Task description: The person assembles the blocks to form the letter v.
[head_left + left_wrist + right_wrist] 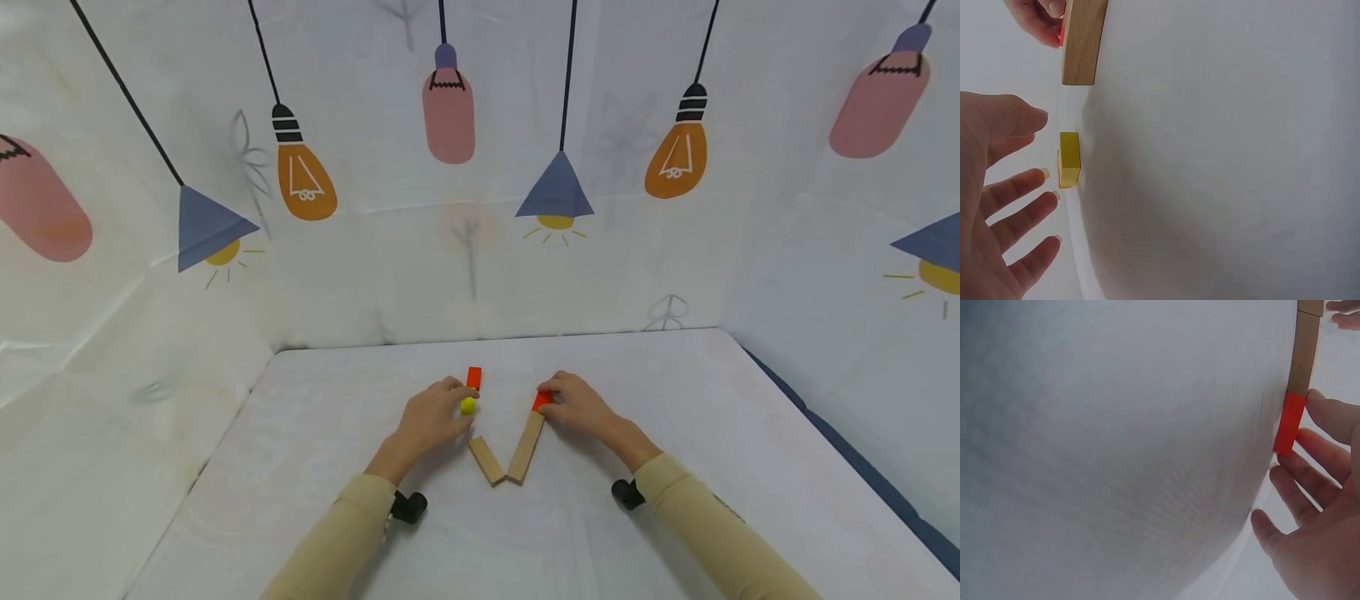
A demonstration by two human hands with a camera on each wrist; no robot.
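Two plain wooden blocks, a shorter one and a longer one, lie with their near ends together in a V shape. At the far end of the longer one is a red block, which my right hand pinches between thumb and fingers. In the right wrist view this red block lines up end to end with the wood. My left hand is spread beside a yellow block; the left wrist view shows the yellow block beyond the fingertips. Another red block lies just behind it.
The blocks lie on a white-covered table. Behind it hangs a pale backdrop printed with lamps and bulbs. A black wrist camera sits at the left cuff and another camera at the right cuff.
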